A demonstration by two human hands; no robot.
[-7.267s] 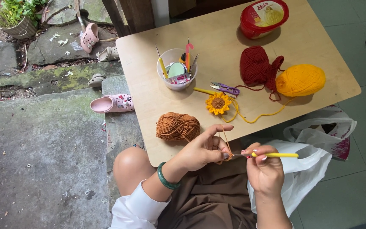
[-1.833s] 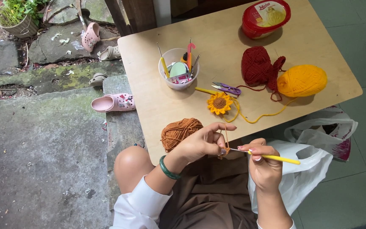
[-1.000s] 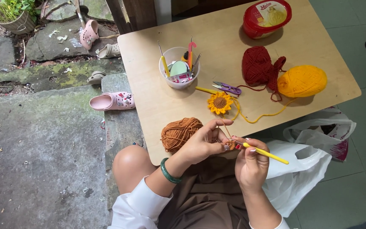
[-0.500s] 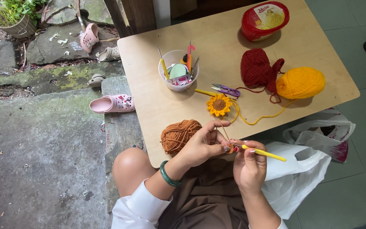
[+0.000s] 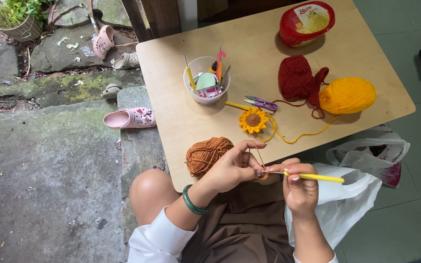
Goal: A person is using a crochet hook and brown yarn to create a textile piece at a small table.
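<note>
Head view: left hand [image 5: 232, 168] pinches tiny brown crochet start [image 5: 264, 174], lower centre; right hand [image 5: 300, 187] closed round yellow hook [image 5: 313, 177], tip in piece. Brown yarn [image 5: 206, 155] just left. Barely begun; sunflower [image 5: 253, 120] lies finished, centre

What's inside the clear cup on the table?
The cup holds a yellow-handled hook, a red-handled tool, a pale green disc and a small patterned item at the front. Whatever lies at the bottom is covered by these.
</note>
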